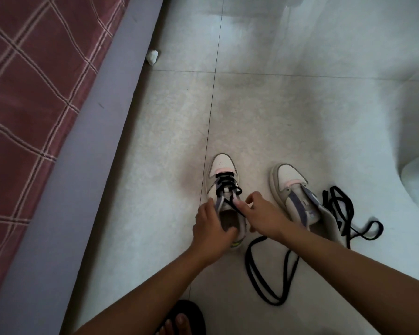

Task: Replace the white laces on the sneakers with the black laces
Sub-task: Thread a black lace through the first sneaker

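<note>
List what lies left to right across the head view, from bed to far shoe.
Checked bedcover → white scrap → left hand → black-laced sneaker → right hand → unlaced sneaker → loose black lace.

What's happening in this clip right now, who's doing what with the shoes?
A person is lacing the left sneaker on the tiled floor with a black lace. The left hand grips the shoe at its collar while the right hand pinches the lace by the upper eyelets. The right sneaker has no lace yet; a second black lace lies loose beside it.
</note>
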`<state>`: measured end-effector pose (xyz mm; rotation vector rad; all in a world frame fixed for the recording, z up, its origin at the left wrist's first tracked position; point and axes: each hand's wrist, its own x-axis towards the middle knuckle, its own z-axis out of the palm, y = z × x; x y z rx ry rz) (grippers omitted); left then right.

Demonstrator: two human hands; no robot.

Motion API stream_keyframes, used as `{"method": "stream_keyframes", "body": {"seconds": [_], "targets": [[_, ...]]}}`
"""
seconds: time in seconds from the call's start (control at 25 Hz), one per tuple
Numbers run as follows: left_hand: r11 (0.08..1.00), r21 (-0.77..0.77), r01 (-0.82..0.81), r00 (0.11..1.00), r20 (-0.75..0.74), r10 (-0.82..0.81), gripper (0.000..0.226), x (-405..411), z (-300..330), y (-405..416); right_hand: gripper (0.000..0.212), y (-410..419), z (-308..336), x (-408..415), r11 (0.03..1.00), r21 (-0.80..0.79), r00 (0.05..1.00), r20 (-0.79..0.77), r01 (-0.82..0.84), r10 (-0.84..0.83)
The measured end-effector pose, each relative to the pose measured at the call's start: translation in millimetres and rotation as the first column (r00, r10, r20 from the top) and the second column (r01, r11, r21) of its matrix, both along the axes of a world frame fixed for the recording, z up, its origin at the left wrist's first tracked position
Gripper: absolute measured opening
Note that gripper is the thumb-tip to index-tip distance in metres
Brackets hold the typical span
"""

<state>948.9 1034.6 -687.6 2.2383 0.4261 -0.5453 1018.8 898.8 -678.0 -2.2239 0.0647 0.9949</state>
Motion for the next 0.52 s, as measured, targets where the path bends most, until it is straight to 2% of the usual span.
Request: {"method": "stream_keyframes", "body": {"seconds": [0.08, 0.16, 0.28, 0.4, 0.52], "targets": [[0.996, 0.086, 0.002, 1.0, 0.009, -0.003, 0.102, -3, 2, -15, 0.033, 2, 8, -5, 0.963, -0.191, 0.97, 0.116, -0.191, 0.216], [0.991, 0.116, -0.059, 0.998, -0.031, 0.063, 0.107, 5, 1, -26, 0.029, 9, 19, -10, 0.94, -0.228, 0.939, 0.172, -0.255, 0.297], [0.968, 0.238, -0.083, 0.994, -0.056, 0.099, 0.09, 19, -4, -35, 0.033, 16, 29, -21, 0.897, -0.306, 0.887, 0.236, -0.32, 0.397], [0.939, 0.339, -0.061, 0.997, -0.017, 0.071, 0.058, 25, -10, -37, 0.031, 16, 36, -35, 0.856, -0.37, 0.805, 0.34, -0.361, 0.486], [0.923, 0.381, -0.046, 0.998, -0.017, 0.057, 0.044, 26, -15, -36, 0.024, 8, 40, -48, 0.862, -0.319, 0.761, 0.412, -0.394, 0.501]]}}
